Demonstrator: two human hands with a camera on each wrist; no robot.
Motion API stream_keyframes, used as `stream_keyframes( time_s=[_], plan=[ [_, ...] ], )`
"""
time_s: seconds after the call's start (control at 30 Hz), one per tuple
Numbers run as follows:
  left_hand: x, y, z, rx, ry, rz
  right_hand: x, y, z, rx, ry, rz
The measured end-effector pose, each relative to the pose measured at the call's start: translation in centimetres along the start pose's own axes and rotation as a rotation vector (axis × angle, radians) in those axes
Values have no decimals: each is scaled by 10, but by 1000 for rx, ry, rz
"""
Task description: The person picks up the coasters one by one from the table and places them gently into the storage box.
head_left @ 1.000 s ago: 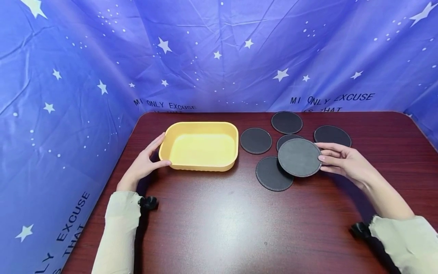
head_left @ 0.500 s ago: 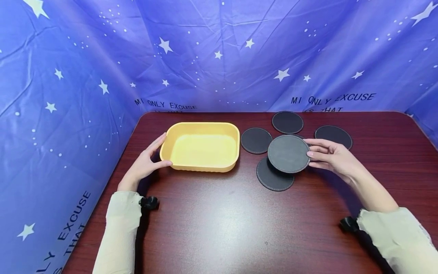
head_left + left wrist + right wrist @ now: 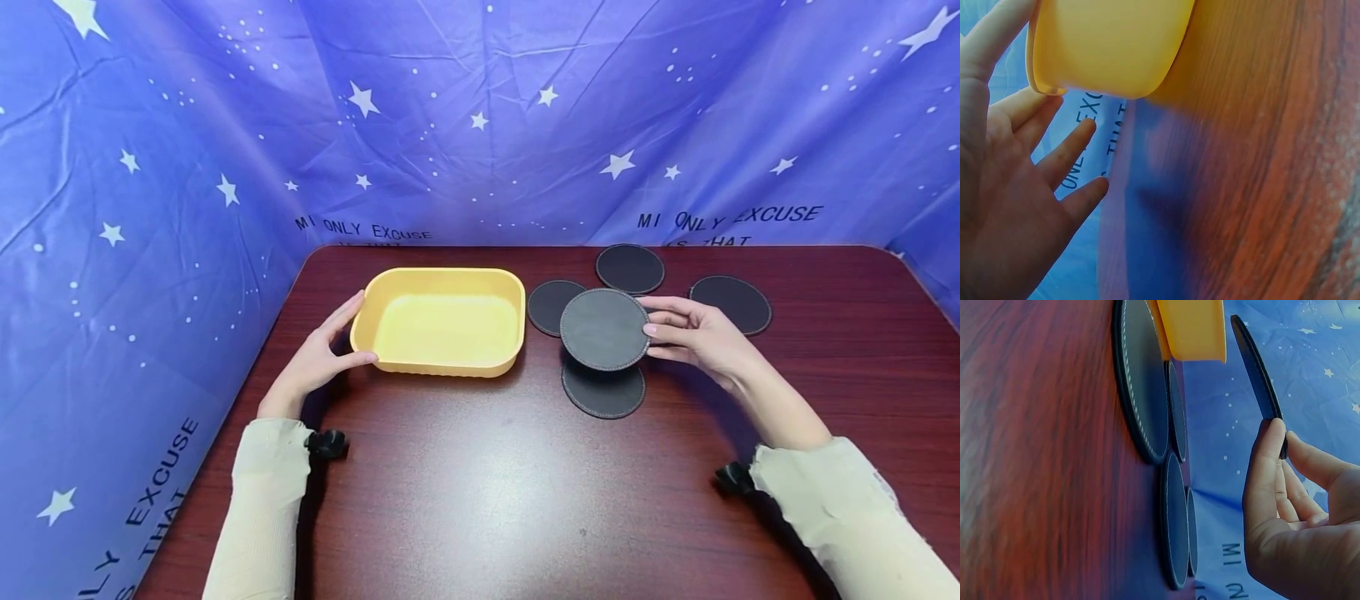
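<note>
My left hand [image 3: 315, 362] rests at the left end of a yellow rectangular tub [image 3: 442, 368], thumb at the near corner and fingers along the side. In the left wrist view the other fingers spread straight, off the tub [image 3: 1110, 50]. A round black coaster [image 3: 603, 329] with pale edge stitching is pinched between the thumb and fingers of my right hand [image 3: 701, 337]. It is held above the table, tilted in the right wrist view. Below it, a front coaster [image 3: 603, 396] and a left coaster [image 3: 551, 304] lie partly covered.
A back coaster [image 3: 630, 268] and a right coaster [image 3: 735, 304] lie flat on the dark red wooden table [image 3: 480, 483]. Blue star-printed cloth [image 3: 480, 167] hangs behind and on both sides. The tub's inside shows only its bare yellow floor.
My right hand has carried the coaster leftward over the other coasters, closer to the tub. The left hand and the tub have stayed in place.
</note>
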State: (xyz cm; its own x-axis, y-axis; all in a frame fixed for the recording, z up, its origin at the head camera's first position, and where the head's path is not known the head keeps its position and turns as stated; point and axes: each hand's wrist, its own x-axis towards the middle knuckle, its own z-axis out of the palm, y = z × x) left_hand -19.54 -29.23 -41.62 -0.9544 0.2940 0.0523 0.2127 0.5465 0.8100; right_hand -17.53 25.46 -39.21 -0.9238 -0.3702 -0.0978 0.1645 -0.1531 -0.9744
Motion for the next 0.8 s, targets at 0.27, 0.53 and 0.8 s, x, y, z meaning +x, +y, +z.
stream_keyframes(
  time_s=[0.27, 0.53, 0.8],
  plan=[
    [0, 0, 0, -2, 0, -2, 14, -2, 17, -7, -5, 4],
    [0, -1, 0, 10, 1, -14, 33, -7, 39, -53, 12, 40],
    [1, -2, 0, 17, 2, -11, 56, -10, 64, -57, 2, 54]
  ],
)
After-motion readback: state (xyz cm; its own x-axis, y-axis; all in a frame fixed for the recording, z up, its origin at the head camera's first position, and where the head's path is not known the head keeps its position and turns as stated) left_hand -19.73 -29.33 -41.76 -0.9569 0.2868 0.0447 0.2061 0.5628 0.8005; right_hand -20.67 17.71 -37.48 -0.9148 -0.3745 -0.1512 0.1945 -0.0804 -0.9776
